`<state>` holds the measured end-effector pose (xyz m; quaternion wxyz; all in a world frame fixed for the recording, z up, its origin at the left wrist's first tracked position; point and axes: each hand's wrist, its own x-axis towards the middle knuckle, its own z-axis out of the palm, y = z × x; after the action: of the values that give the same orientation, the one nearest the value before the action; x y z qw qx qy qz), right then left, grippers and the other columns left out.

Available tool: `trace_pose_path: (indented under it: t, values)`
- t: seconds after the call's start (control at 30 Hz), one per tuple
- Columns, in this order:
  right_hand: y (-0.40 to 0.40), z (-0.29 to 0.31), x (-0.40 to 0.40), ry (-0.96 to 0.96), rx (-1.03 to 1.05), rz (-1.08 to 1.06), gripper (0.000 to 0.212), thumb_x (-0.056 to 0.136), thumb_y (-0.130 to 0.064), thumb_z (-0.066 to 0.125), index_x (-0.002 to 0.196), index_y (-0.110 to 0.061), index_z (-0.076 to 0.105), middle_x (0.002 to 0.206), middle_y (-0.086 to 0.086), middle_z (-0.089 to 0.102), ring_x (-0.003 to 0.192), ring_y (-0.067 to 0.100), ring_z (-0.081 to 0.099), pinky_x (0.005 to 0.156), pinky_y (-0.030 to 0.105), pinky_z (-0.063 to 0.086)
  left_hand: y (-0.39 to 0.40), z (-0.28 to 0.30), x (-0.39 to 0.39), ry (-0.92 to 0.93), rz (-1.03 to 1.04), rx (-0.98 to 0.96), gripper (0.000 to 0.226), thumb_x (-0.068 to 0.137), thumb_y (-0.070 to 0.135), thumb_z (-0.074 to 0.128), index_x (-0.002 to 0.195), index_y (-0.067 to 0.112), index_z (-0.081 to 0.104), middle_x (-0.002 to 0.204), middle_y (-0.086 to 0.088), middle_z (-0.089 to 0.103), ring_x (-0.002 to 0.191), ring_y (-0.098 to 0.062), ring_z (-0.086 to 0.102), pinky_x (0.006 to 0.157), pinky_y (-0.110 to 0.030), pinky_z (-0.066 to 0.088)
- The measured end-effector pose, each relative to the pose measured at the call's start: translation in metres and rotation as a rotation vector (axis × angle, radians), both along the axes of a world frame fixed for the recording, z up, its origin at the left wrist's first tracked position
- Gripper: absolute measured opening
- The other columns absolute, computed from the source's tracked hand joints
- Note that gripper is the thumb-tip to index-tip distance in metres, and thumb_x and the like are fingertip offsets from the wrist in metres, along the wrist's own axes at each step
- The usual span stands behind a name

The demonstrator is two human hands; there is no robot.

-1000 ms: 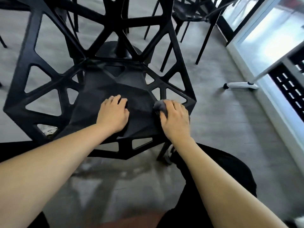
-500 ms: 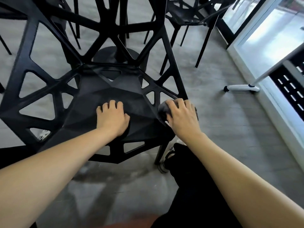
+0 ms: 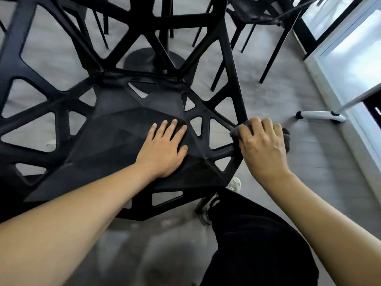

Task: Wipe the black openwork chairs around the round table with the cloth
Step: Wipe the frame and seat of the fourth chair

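1. The nearest black openwork chair fills the head view, seen from its front edge; the seat panel is solid in the middle, with triangular cut-outs towards the rim.
2. The left hand lies flat on the seat, fingers straight and slightly spread, palm down. It grasps nothing; judged to be steadying the chair.
3. The right hand is at the chair's right side, where the sloping strut meets the seat rim. Its fingers curl over the grey cloth, bunched beneath the palm; cloth shows at the thumb side and past the little finger.
4. The cloth presses against the right rim bars, so contact is on the frame, not on the seat panel.
5. Step in hand, as judged: wiping the right-hand openwork bars of this chair.
6. Next move likely calls for running the cloth along each strut and into the triangular openings, re-wrapping it round the bars, left hand bracing throughout.
7. More chairs stand further back, near the table's pedestal base; whether they have been wiped cannot be told.
8. Grey floor below; a white stand foot lies to the right, well apart from the chair.
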<state>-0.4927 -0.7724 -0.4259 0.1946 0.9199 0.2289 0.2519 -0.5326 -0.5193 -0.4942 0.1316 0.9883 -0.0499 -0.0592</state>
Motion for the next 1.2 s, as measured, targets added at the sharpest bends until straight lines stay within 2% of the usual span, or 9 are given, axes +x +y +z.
trace_pose_path:
  t: [0.23,0.4,0.57,0.67,0.77,0.9,1.03,1.1,1.2]
  values:
    - [0.025,-0.006,0.011,-0.058,-0.123,0.075,0.010,0.086,-0.001,0.057,0.080,-0.009,0.057,0.083,0.008,0.051,0.077,0.030,0.049,0.069,0.041,0.038,0.000,-0.002,0.000,-0.019,-0.003,-0.017,0.063,0.103,0.051,0.020,0.161,0.029,0.005,0.169,-0.003,0.000,0.155,-0.024,-0.003,0.125,-0.046,-0.002]
    - [0.066,-0.011,0.029,0.004,-0.146,0.172,0.019,0.082,0.000,0.040,0.077,-0.009,0.057,0.084,0.010,0.053,0.081,0.031,0.052,0.070,0.042,0.039,0.003,-0.001,0.000,-0.007,-0.003,-0.059,0.064,0.103,0.052,0.021,0.161,0.031,0.006,0.169,-0.001,0.000,0.155,-0.022,-0.005,0.125,-0.044,-0.004]
    - [0.071,-0.015,0.053,0.057,-0.158,0.160,0.017,0.080,-0.002,0.043,0.080,-0.008,0.059,0.086,0.010,0.054,0.082,0.032,0.053,0.070,0.042,0.041,0.001,-0.001,0.006,-0.033,0.020,-0.078,0.063,0.103,0.050,0.024,0.161,0.028,0.011,0.169,-0.001,0.004,0.155,-0.022,-0.002,0.125,-0.044,-0.003]
    - [0.065,-0.020,0.060,0.072,-0.042,0.140,0.008,0.086,-0.004,0.056,0.090,-0.009,0.062,0.093,0.011,0.057,0.089,0.035,0.053,0.072,0.044,0.042,0.000,0.000,0.002,-0.030,0.020,-0.081,0.063,0.103,0.050,0.023,0.161,0.028,0.011,0.169,-0.001,0.004,0.155,-0.022,-0.003,0.125,-0.044,-0.003]
    - [0.072,-0.032,0.066,-0.001,0.201,0.187,0.010,0.098,-0.016,0.056,0.103,-0.014,0.064,0.104,0.009,0.060,0.094,0.033,0.055,0.078,0.044,0.043,0.000,0.001,0.003,-0.040,0.026,-0.093,0.063,0.103,0.049,0.024,0.160,0.027,0.012,0.169,-0.001,0.005,0.155,-0.022,-0.003,0.125,-0.044,-0.002]
    - [0.100,-0.047,0.096,-0.107,0.077,0.265,0.004,0.089,-0.009,0.061,0.086,-0.012,0.062,0.088,0.008,0.059,0.081,0.032,0.056,0.074,0.043,0.042,-0.001,0.000,0.003,-0.030,0.094,-0.081,0.069,0.102,0.051,0.026,0.161,0.018,0.012,0.169,-0.005,0.003,0.155,-0.022,-0.003,0.126,-0.043,-0.001]
    - [0.143,-0.046,0.126,0.028,0.006,0.245,0.013,0.082,-0.005,0.050,0.082,-0.012,0.061,0.084,0.010,0.058,0.076,0.031,0.056,0.067,0.040,0.043,-0.004,0.004,-0.004,-0.006,0.311,-0.004,0.075,0.099,0.054,0.024,0.159,0.012,0.014,0.167,-0.014,0.006,0.154,-0.032,0.002,0.124,-0.053,-0.002]
    - [0.165,-0.044,0.146,0.082,0.077,0.168,0.020,0.082,-0.005,0.047,0.093,-0.010,0.063,0.093,0.012,0.060,0.083,0.035,0.058,0.071,0.043,0.045,-0.004,0.004,-0.005,-0.020,0.314,0.014,0.073,0.099,0.053,0.024,0.159,0.012,0.017,0.167,-0.015,0.010,0.154,-0.033,0.006,0.124,-0.054,0.001]
    - [0.184,-0.037,0.177,0.338,0.241,0.052,0.025,0.097,-0.019,0.054,0.120,-0.012,0.059,0.118,0.016,0.056,0.104,0.040,0.054,0.087,0.049,0.043,-0.002,0.002,-0.004,-0.040,0.306,0.029,0.070,0.100,0.050,0.025,0.159,0.012,0.019,0.166,-0.015,0.015,0.154,-0.033,0.011,0.124,-0.055,0.004]
